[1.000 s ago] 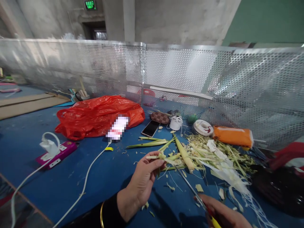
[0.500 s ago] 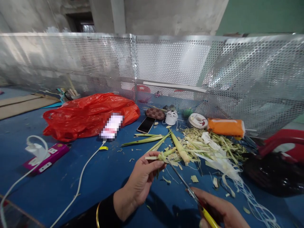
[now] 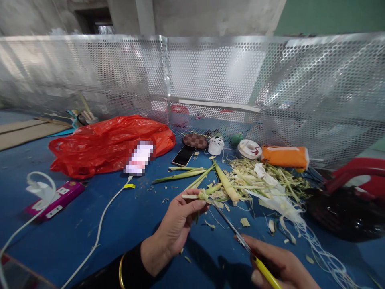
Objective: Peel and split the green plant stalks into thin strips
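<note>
The small pale-green plant piece [image 3: 203,195] is up above the blue table [image 3: 135,224], pinched between the left hand's [image 3: 177,218] thumb and fingers. Looks super light and fibrous, probably bendy but easy to split, so I'd hold it close to the knotty lump. Right hand [image 3: 276,259] is wrapped round one yellow-handled metal tool [image 3: 227,221], tip right by the piece, can't tell if touching. Further out: one fat pale shoot [image 3: 227,182], two phones [image 3: 184,155], one orange packet [image 3: 284,156], one red bag [image 3: 111,140].
</note>
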The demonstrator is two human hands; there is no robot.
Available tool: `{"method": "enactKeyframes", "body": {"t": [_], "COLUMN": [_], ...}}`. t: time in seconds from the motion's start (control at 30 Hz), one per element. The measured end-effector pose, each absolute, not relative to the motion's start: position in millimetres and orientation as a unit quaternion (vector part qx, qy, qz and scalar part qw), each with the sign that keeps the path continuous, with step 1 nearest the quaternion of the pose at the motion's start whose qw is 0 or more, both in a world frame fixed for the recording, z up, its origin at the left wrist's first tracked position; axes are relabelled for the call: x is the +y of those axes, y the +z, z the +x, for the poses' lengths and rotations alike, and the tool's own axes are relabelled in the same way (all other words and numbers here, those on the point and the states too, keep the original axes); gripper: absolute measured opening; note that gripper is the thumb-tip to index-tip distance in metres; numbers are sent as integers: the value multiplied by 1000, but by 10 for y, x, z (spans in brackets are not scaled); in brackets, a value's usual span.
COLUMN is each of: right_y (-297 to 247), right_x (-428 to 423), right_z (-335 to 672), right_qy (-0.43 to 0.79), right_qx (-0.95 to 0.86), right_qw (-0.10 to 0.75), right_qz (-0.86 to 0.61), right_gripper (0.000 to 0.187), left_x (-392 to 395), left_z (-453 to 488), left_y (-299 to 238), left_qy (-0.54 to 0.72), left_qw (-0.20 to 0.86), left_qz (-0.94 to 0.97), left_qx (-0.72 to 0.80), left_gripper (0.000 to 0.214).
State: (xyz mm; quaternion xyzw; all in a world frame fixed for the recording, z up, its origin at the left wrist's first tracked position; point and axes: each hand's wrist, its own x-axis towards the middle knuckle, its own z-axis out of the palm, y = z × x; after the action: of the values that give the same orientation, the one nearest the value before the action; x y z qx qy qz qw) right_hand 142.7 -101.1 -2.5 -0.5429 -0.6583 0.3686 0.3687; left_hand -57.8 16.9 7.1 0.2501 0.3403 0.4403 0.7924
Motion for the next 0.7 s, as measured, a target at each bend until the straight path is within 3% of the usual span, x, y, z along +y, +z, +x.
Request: {"method": "enactKeyframes", "body": {"t": [0.7], "right_y": [12], "right_x": [-996], "right_z": [1410], "right_qy": [380], "right_qx": [-656], "right_qw": [347], "right_qz": [-552], "right_gripper": [40], "left_x": [166], "left_z": [-581], "left_y": [59], "left_qy": [450], "left_qw": [791], "left_qz": [255], "left_qx": [328], "left_gripper": [28]}}
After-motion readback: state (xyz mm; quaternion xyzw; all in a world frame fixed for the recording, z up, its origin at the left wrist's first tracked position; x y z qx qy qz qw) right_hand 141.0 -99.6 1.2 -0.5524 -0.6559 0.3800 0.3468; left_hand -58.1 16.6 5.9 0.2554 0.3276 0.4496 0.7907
